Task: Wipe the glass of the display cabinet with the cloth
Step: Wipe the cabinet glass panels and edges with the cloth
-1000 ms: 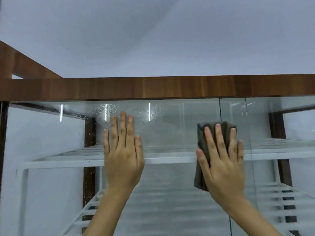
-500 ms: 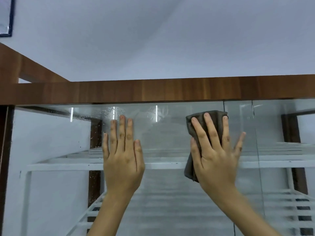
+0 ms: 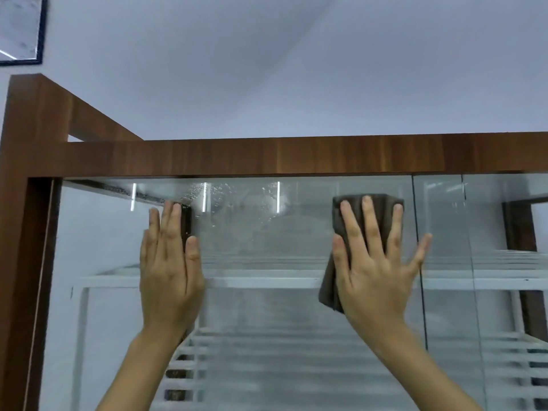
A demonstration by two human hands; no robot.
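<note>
The display cabinet (image 3: pixel 267 157) fills the view, its wooden top rail running across above the glass (image 3: pixel 267 232). The pane shows droplets and a hazy film near its top edge, thickest between the two hands. The left hand (image 3: pixel 170 268) lies flat on the glass toward the cabinet's left corner, fingers (image 3: pixel 166 223) straight and pressed together, bracing the pane. The right hand (image 3: pixel 373 271) presses the grey cloth (image 3: pixel 370 203) flat against the glass just under the top rail, beside the vertical seam, fingers spread over it. To wipe well, I judge the cloth should sweep left along the top edge through the droplets with even, overlapping strokes.
</note>
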